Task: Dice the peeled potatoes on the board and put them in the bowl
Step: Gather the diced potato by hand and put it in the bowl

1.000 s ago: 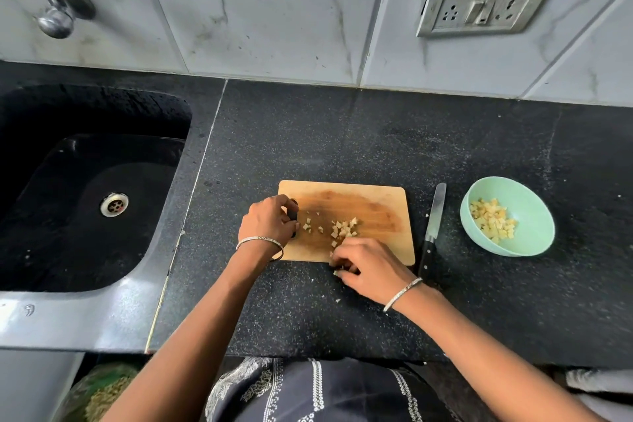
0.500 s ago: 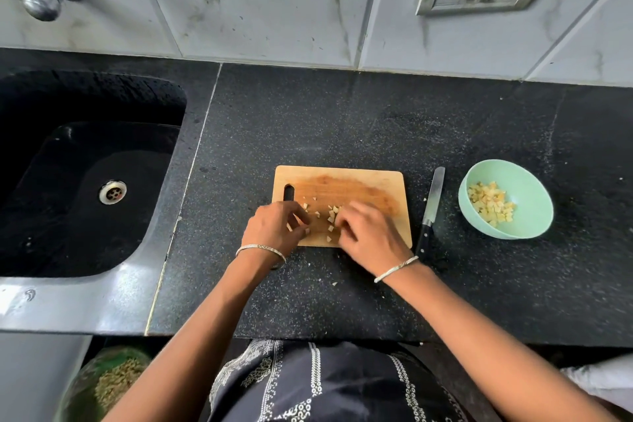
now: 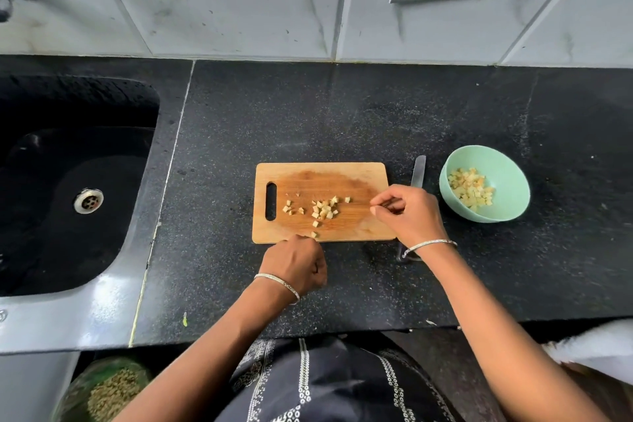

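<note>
The left hand (image 3: 294,267) sits closest, at the near edge of the board (image 3: 359,178), with its fingers curled under; whether they hold a piece cannot be told. The right hand (image 3: 409,216) hovers over the board's right edge, thumb and forefinger drawn together, but nothing shows between them. A small scatter of potato cubes (image 3: 323,209) lies mid-board, one right at the near edge. Beyond the right wrist lies the knife (image 3: 418,171), its handle hidden beneath it. The bowl (image 3: 507,178) already holds most of the dice. The loose cubes are tiny, so a careless sweep could flick them onto the counter (image 3: 342,113), and the wrist could nudge the knife.
</note>
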